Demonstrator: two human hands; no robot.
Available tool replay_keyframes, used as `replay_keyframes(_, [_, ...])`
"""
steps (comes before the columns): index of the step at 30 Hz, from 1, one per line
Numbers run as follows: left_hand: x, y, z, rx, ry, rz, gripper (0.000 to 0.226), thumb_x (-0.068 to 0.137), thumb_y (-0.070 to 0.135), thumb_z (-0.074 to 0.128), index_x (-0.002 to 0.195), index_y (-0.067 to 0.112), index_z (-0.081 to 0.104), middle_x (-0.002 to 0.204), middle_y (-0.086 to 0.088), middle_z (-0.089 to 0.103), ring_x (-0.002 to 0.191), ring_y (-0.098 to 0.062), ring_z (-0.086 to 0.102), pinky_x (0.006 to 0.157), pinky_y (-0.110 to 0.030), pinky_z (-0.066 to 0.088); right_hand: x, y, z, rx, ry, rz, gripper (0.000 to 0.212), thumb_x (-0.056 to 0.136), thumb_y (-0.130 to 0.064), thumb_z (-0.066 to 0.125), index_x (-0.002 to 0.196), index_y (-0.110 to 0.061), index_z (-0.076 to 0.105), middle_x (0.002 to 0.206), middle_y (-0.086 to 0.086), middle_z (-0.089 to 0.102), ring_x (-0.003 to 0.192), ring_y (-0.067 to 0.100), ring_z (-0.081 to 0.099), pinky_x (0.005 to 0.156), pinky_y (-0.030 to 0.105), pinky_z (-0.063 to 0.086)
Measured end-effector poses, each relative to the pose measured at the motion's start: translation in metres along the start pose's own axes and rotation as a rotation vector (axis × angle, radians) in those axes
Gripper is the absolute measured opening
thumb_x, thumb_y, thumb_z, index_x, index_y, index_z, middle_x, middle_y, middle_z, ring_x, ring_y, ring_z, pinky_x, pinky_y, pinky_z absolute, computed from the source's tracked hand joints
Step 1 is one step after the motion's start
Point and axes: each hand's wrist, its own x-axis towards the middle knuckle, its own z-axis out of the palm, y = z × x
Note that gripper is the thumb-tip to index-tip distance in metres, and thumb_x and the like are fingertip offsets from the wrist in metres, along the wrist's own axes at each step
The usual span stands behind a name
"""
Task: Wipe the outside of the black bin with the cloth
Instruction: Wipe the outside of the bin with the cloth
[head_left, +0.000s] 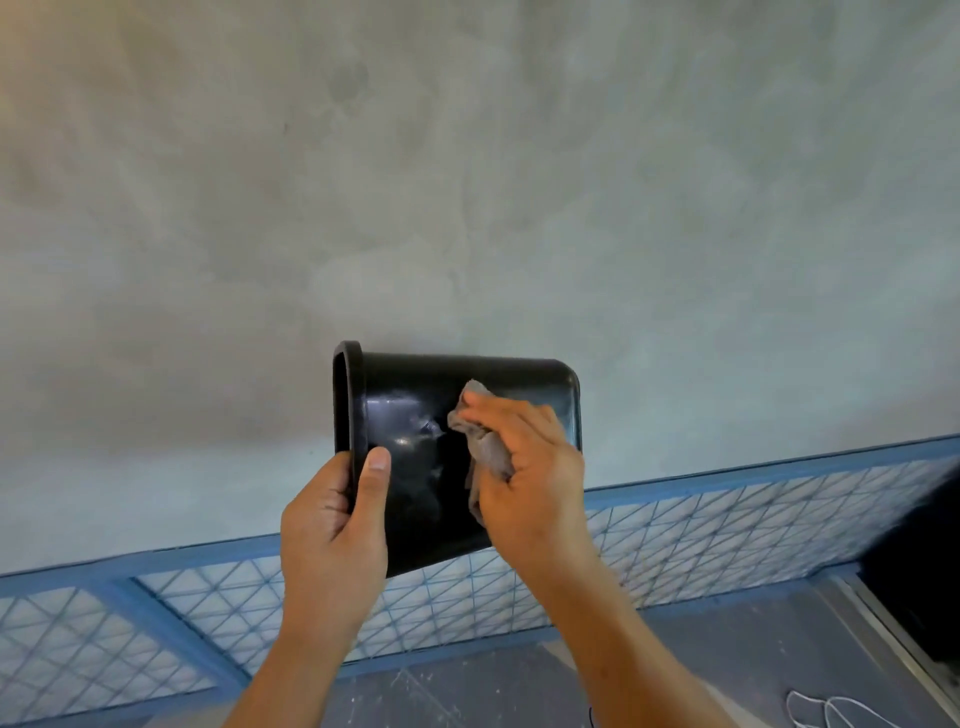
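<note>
A glossy black bin (415, 410) is held up in the air on its side, its rim to the left and its base to the right. My left hand (332, 525) grips the rim at the lower left, thumb on the outer wall and fingers hidden inside. My right hand (524, 467) presses a crumpled grey cloth (483, 441) flat against the bin's side wall, near its middle. Part of the cloth is bunched under my palm.
A grey plastered wall (467, 182) fills the view behind the bin. A blue-framed wire mesh panel (727, 525) runs across below it. A dark object (919, 571) stands at the right edge, and a white cord (831, 712) lies on the floor at bottom right.
</note>
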Motion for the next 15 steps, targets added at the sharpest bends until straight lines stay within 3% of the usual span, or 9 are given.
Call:
replay_keyframes(2, [0.002,-0.003,-0.005,-0.010,-0.004,-0.016,0.053,0.102,0.055,0.052,0.080,0.008,0.065,0.070,-0.022,0.061,0.067,-0.036,0.056,0.056,-0.047,0.049,0.003,0.007,-0.011,0.038,0.062,0.095,0.040,0.089,0.003,0.068,0.114,-0.028,0.075,0.116,-0.028,0.068,0.106,0.012,0.065,0.090,0.026,0.057])
replay_keyframes(4, [0.001,-0.002,-0.006,0.000,-0.023,0.001,0.052,0.101,0.051,0.051,0.076,0.007,0.060,0.063,-0.016,0.054,0.055,-0.028,0.048,0.050,-0.037,0.043,0.016,0.021,-0.025,0.020,0.149,0.280,0.037,0.095,-0.002,0.066,0.106,-0.036,0.074,0.103,-0.038,0.065,0.103,0.007,0.065,0.090,0.028,0.056])
replay_keyframes(7, [-0.003,0.002,-0.005,0.009,-0.052,0.022,0.053,0.096,0.054,0.050,0.073,0.007,0.058,0.057,-0.009,0.047,0.050,-0.012,0.042,0.046,-0.020,0.033,0.029,0.014,-0.023,-0.020,0.203,0.269,0.030,0.096,-0.002,0.062,0.104,-0.027,0.078,0.103,-0.033,0.065,0.107,0.011,0.065,0.098,0.031,0.054])
replay_keyframes(12, [-0.006,-0.001,-0.012,0.006,-0.052,0.033,0.055,0.095,0.057,0.049,0.077,0.006,0.062,0.064,-0.013,0.057,0.062,-0.030,0.052,0.048,-0.030,0.038,0.004,-0.022,-0.001,-0.059,0.016,-0.024,0.034,0.089,0.003,0.070,0.112,-0.021,0.077,0.120,-0.013,0.072,0.104,0.015,0.064,0.089,0.022,0.054])
replay_keyframes(15, [-0.007,-0.002,-0.022,0.031,-0.034,0.057,0.054,0.097,0.056,0.049,0.073,0.009,0.058,0.056,-0.009,0.052,0.051,-0.024,0.047,0.044,-0.027,0.035,0.017,-0.007,-0.019,0.049,0.125,0.262,0.033,0.094,-0.002,0.064,0.098,-0.032,0.076,0.104,-0.016,0.073,0.098,0.012,0.069,0.086,0.023,0.056])
